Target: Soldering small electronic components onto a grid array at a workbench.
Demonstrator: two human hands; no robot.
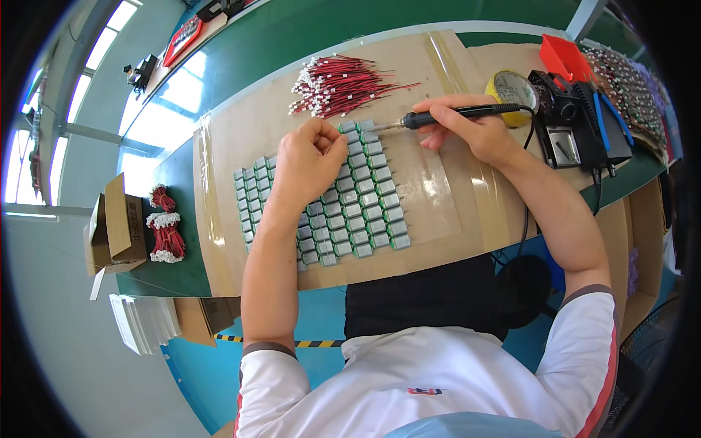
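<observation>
My right hand (478,137) grips a soldering iron (491,110) like a pen, its metal tip pointing left at the far row of a block of parts. These parts are small grey rectangular components on green circuit boards (354,210), laid edge to edge in slanting columns. Over the far left of this block hovers my left hand (310,157), thumb and fingers pinched together near the iron's tip. Whatever it pinches is hidden by the fingers. Just beyond lies a loose pile of red and black wires with white connectors (336,87).
A brown cardboard sheet (431,255) covers the green table. To the right are a yellow-rimmed spool (515,91), a black soldering station (584,109) and a red bin (564,60). Bundled red wires (168,239) and an open carton (125,223) stand left.
</observation>
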